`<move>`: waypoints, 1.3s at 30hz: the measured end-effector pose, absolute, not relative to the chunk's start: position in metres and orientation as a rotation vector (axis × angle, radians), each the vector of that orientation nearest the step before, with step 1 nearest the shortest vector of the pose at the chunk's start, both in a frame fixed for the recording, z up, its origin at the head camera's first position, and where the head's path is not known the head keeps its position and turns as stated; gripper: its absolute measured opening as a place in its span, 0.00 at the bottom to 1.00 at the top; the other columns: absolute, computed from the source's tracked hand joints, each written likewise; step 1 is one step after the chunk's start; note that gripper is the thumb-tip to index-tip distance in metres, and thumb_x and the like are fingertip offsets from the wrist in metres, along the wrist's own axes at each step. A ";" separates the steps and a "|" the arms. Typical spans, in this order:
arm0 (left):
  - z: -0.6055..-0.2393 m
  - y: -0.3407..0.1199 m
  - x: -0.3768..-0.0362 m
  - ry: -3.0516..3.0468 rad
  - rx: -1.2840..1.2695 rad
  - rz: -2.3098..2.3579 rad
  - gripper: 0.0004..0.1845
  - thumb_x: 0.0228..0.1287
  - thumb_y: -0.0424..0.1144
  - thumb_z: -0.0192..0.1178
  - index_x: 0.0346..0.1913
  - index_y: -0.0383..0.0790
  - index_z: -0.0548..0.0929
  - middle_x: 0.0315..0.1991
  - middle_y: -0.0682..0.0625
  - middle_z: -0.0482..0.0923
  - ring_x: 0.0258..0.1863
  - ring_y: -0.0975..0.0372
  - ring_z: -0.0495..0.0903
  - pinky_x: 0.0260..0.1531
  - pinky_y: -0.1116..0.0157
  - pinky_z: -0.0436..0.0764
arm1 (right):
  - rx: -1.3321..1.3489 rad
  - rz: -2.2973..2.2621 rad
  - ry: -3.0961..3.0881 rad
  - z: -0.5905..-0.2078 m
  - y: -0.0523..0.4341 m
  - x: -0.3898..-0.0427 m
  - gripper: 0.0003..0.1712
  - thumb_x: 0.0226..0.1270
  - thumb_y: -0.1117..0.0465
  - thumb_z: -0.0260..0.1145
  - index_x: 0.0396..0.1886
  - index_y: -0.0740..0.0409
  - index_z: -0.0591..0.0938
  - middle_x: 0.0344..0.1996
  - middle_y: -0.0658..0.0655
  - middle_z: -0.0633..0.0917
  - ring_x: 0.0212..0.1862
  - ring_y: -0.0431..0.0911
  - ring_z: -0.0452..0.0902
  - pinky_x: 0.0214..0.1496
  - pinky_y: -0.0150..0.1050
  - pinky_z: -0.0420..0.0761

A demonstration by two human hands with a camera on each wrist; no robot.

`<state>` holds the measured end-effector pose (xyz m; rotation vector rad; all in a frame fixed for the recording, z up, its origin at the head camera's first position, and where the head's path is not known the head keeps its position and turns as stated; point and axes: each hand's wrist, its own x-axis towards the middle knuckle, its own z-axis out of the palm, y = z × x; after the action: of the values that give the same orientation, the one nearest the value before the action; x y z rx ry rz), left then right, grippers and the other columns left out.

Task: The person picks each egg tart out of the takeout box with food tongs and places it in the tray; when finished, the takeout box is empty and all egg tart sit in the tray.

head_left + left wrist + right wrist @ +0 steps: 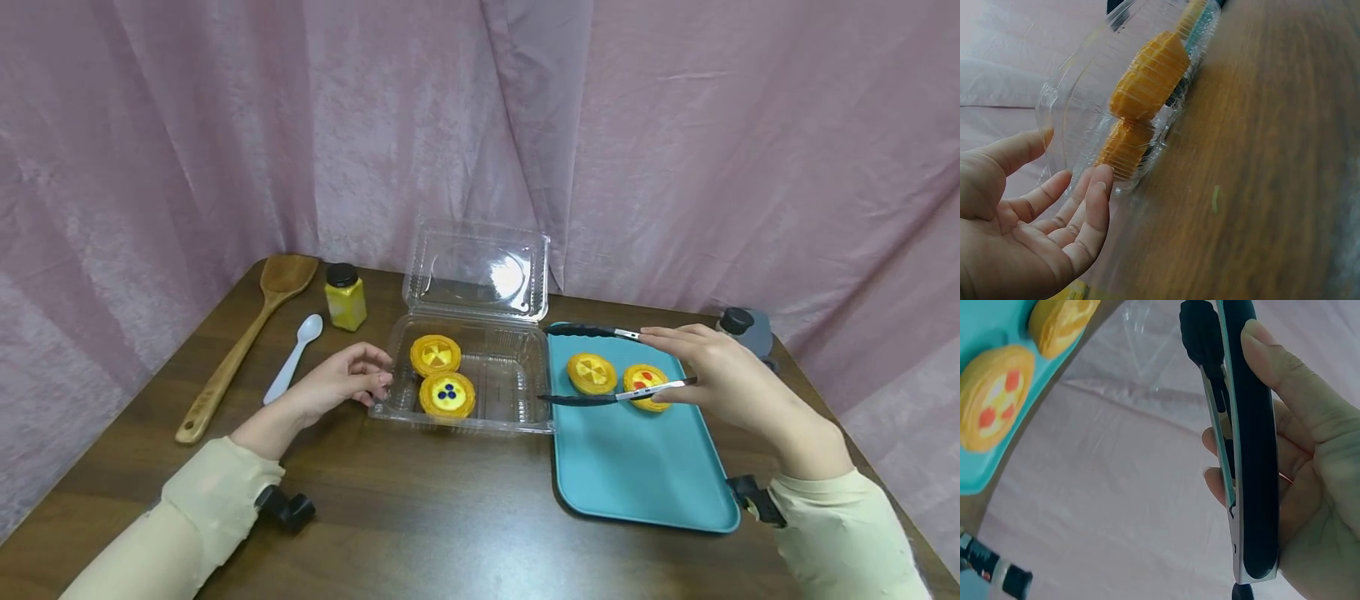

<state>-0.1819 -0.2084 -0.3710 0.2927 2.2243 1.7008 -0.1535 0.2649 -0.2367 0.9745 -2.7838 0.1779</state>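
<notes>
In the head view my right hand (731, 379) holds black-tipped tongs (1257, 456), thumb on one arm and fingers on the other. The tongs' arms are spread above a teal tray (637, 475), tips toward a clear plastic container (495, 379). On the tray lie an egg tart with a wedge pattern (592, 373) and one with red pieces (645, 383). At the container's left side is my left hand (341, 383), fingers loosely bent and fingertips right at the rim. Inside, at left, sit another wedge-patterned tart (435, 356) and a tart with blue dots (447, 395).
The container's hinged lid (480, 271) stands raised at the back. To the left lie a wooden spatula (243, 342) and a white spoon (296, 354), with a yellow jar (345, 298) behind. A black-capped bottle (735, 322) stands at the back right, before a pink curtain (675, 150).
</notes>
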 end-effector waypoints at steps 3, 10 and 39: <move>-0.370 -0.208 -0.182 2.220 0.285 1.703 0.25 0.65 0.38 0.60 0.59 0.28 0.66 0.44 0.40 0.78 0.36 0.63 0.81 0.37 0.66 0.82 | 1.012 0.189 -2.787 -0.238 0.257 -0.156 0.40 0.47 0.55 0.78 0.62 0.58 0.76 0.60 0.60 0.80 0.59 0.55 0.73 0.54 0.55 0.76; -0.370 -0.208 -0.182 2.217 0.275 1.705 0.25 0.65 0.37 0.60 0.59 0.28 0.65 0.44 0.41 0.77 0.36 0.63 0.81 0.37 0.66 0.82 | 1.073 0.205 -2.821 -0.245 0.237 -0.162 0.40 0.48 0.56 0.78 0.63 0.58 0.75 0.61 0.59 0.78 0.61 0.56 0.72 0.57 0.56 0.76; -0.371 -0.207 -0.182 2.210 0.283 1.723 0.25 0.65 0.37 0.60 0.59 0.28 0.65 0.44 0.38 0.78 0.35 0.63 0.81 0.36 0.66 0.82 | 1.402 0.022 -2.616 -0.257 0.168 -0.194 0.39 0.44 0.54 0.80 0.59 0.58 0.79 0.56 0.55 0.83 0.56 0.51 0.77 0.58 0.49 0.75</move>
<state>-0.1815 -0.2074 -0.3712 0.2829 2.2095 1.7227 -0.1937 0.1682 -0.2567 1.4023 -2.6160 0.0223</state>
